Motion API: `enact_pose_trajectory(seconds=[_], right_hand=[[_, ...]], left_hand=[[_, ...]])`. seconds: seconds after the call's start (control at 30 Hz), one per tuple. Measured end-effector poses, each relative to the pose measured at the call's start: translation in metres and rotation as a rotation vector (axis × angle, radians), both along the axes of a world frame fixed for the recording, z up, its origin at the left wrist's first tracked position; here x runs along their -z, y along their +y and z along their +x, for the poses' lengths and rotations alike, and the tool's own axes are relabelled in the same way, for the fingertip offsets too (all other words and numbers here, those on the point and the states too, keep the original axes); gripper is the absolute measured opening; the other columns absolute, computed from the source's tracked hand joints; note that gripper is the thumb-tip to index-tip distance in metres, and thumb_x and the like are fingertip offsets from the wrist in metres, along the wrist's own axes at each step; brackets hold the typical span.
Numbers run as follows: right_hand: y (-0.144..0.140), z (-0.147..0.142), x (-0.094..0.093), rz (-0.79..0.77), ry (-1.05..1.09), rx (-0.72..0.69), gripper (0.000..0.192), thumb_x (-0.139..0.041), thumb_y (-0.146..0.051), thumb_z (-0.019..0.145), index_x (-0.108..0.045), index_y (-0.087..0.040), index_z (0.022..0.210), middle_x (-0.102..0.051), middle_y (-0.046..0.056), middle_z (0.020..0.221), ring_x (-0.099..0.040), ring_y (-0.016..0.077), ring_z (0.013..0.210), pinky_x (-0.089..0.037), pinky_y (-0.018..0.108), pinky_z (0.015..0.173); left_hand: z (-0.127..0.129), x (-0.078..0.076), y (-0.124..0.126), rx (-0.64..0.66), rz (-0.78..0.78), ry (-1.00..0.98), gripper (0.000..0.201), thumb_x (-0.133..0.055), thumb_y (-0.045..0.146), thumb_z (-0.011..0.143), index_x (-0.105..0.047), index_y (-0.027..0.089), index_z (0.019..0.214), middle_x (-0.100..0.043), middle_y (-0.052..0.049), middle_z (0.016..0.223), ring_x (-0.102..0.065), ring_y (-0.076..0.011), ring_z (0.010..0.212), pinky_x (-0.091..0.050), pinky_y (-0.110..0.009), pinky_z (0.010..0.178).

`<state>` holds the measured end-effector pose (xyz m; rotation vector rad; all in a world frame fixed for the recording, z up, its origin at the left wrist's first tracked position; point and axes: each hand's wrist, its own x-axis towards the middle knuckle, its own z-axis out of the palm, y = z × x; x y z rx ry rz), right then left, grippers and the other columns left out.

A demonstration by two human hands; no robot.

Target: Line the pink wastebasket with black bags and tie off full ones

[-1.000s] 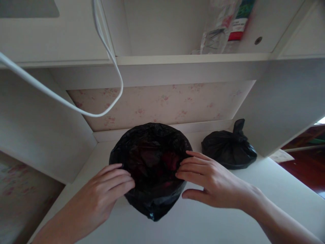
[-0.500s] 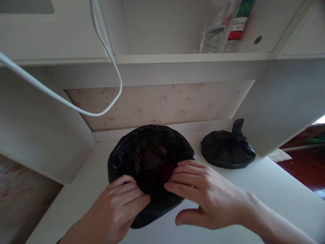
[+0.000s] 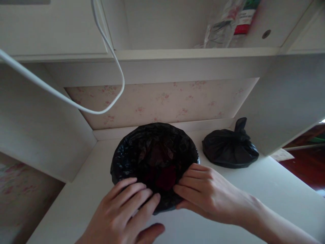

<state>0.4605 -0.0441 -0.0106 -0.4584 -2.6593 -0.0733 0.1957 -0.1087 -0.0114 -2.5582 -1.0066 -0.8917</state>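
Resting on the white desk (image 3: 241,189) near a knotted bag (image 3: 230,149), the open black bag (image 3: 154,162) is being pinched at its near rim by the left hand (image 3: 124,213) and right hand (image 3: 205,195), fingers closed on plastic, apparently so the mouth is being kept spread.

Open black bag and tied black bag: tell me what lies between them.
Head view: only bare white desk top separates the open black bag from the tied black bag.

We see a tied black bag (image 3: 230,149) near the desk's (image 3: 266,183) back right corner. A white cable (image 3: 76,105) loops down at the left, before floral wallpaper (image 3: 162,101). On the shelf (image 3: 193,53) above, at its right end, lie clear plastic packets (image 3: 223,27).
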Motion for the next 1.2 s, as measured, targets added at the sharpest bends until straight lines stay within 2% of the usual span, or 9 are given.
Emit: enact_pose_trajectory(seconds=[0.13,0.27,0.4,0.57,0.73,0.83,1.0,1.1,1.2], right_hand=[[-0.008,-0.009,-0.002,-0.039,0.028,-0.011,0.032,-0.061,-0.046,0.100,-0.070,-0.015,0.106,-0.069,0.001,0.076,-0.059,0.0177,0.067,-0.040,0.037,0.059],[-0.001,0.000,-0.009,-0.073,0.092,-0.057,0.048,-0.061,-0.056,0.097,-0.068,-0.013,0.117,-0.075,0.007,0.092,-0.068,0.0215,0.084,-0.050,0.038,0.075],[0.008,0.013,-0.011,0.045,0.172,-0.053,0.039,-0.062,-0.046,0.099,-0.070,-0.009,0.111,-0.077,0.011,0.096,-0.070,0.0230,0.090,-0.053,0.040,0.090],[0.012,0.015,-0.009,0.131,0.191,-0.055,0.038,-0.062,-0.045,0.099,-0.072,-0.010,0.109,-0.078,0.012,0.105,-0.071,0.0241,0.097,-0.054,0.040,0.096],[0.013,0.009,-0.005,0.126,0.107,0.006,0.036,-0.063,-0.043,0.100,-0.071,-0.012,0.116,-0.077,0.010,0.101,-0.071,0.0236,0.094,-0.054,0.042,0.092],[0.010,0.002,-0.001,0.133,0.097,-0.007,0.021,-0.064,-0.029,0.100,-0.071,-0.013,0.111,-0.075,0.006,0.087,-0.068,0.0188,0.078,-0.053,0.035,0.074],[-0.002,-0.015,0.004,0.141,0.108,-0.034,0.021,-0.067,-0.027,0.098,-0.070,-0.010,0.111,-0.073,0.003,0.081,-0.062,0.0157,0.068,-0.046,0.034,0.060],[-0.008,-0.021,0.000,0.096,0.113,-0.039,0.026,-0.068,-0.033,0.098,-0.070,-0.011,0.112,-0.072,0.001,0.078,-0.061,0.0154,0.066,-0.046,0.034,0.058],[-0.007,-0.014,-0.006,0.056,0.136,-0.039,0.038,-0.067,-0.043,0.098,-0.068,-0.012,0.120,-0.076,0.004,0.093,-0.067,0.0180,0.078,-0.052,0.035,0.069]], left_hand=[[0.016,0.011,0.002,0.061,-0.010,-0.032,0.016,-0.061,0.021,0.100,-0.072,0.016,0.110,-0.079,-0.001,0.089,-0.072,-0.0178,0.080,-0.054,-0.034,0.085],[0.005,0.013,0.007,0.096,-0.057,-0.031,0.016,-0.055,0.016,0.102,-0.070,0.014,0.108,-0.077,-0.002,0.087,-0.069,-0.0166,0.075,-0.053,-0.035,0.079],[-0.022,0.012,0.013,0.121,-0.049,0.013,0.017,-0.054,0.012,0.102,-0.069,0.015,0.109,-0.076,-0.002,0.092,-0.069,-0.0163,0.085,-0.048,-0.035,0.094],[-0.069,0.015,0.025,0.133,-0.164,0.101,0.024,-0.058,0.008,0.099,-0.066,0.020,0.119,-0.075,-0.002,0.107,-0.063,-0.0174,0.112,-0.035,-0.037,0.119],[-0.106,0.015,0.031,0.059,-0.122,0.032,0.042,-0.058,0.002,0.095,-0.066,0.027,0.128,-0.070,-0.003,0.123,-0.056,-0.0186,0.127,-0.035,-0.038,0.121],[-0.093,0.010,0.017,-0.004,-0.098,-0.043,0.043,-0.059,0.003,0.093,-0.066,0.023,0.130,-0.069,-0.005,0.125,-0.057,-0.0201,0.126,-0.041,-0.037,0.117],[-0.025,0.005,-0.002,0.074,-0.053,-0.021,0.037,-0.069,0.009,0.091,-0.068,0.017,0.127,-0.074,-0.006,0.117,-0.062,-0.0215,0.117,-0.042,-0.040,0.116],[-0.002,0.009,0.005,0.077,-0.007,-0.052,0.031,-0.066,0.007,0.093,-0.069,0.013,0.123,-0.076,-0.007,0.109,-0.065,-0.0197,0.105,-0.046,-0.037,0.108],[-0.004,0.013,0.016,0.121,-0.060,-0.072,0.028,-0.062,0.002,0.094,-0.070,0.014,0.118,-0.075,-0.006,0.103,-0.066,-0.0185,0.097,-0.051,-0.035,0.097]])
